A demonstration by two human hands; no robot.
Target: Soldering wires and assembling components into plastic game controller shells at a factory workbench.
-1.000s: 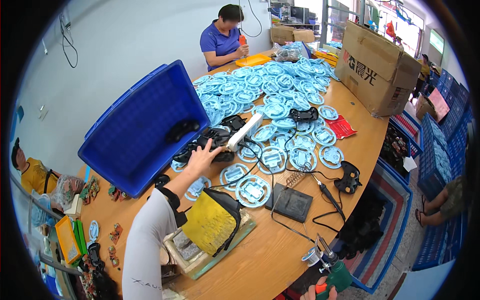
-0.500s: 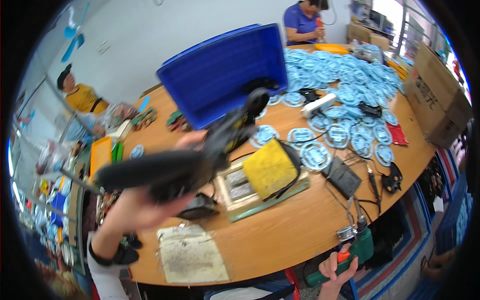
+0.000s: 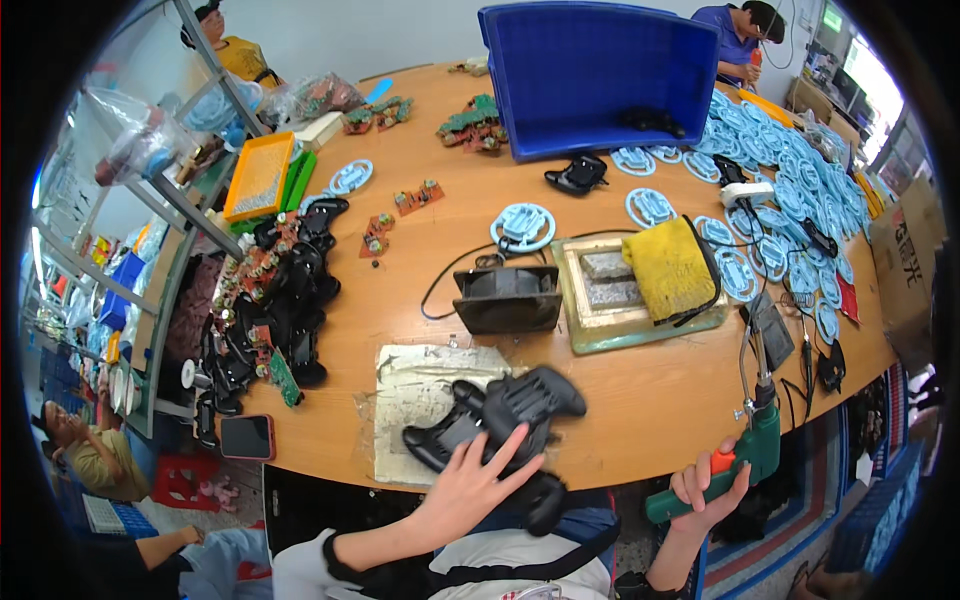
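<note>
Two black game controllers [image 3: 532, 398] lie overlapping on a worn whitish pad [image 3: 395, 400] at the near edge of the table. My left hand [image 3: 478, 492] rests on them, fingers spread, its fingertips touching the black plastic. One rounded black grip sticks out beyond the table's edge, below my fingers. At the right, my right hand [image 3: 705, 495] is wrapped round the handle of a green power drill [image 3: 764, 442] with an orange trigger. The drill's bit end points up and away over the table's edge. Both controllers are partly hidden by my fingers.
A small black fan [image 3: 508, 298] stands beyond the pad, beside a tray [image 3: 590, 343] with a yellow cloth [image 3: 668, 270]. Black controller parts [image 3: 300, 290] are heaped left, near a phone [image 3: 247, 437]. A blue bin [image 3: 600, 85] and many light-blue rings [image 3: 790, 190] lie farther back.
My left hand has come down from above the table with the black controllers and now lies spread over them on the pad. My right hand still grips the drill. The view has shifted left.
</note>
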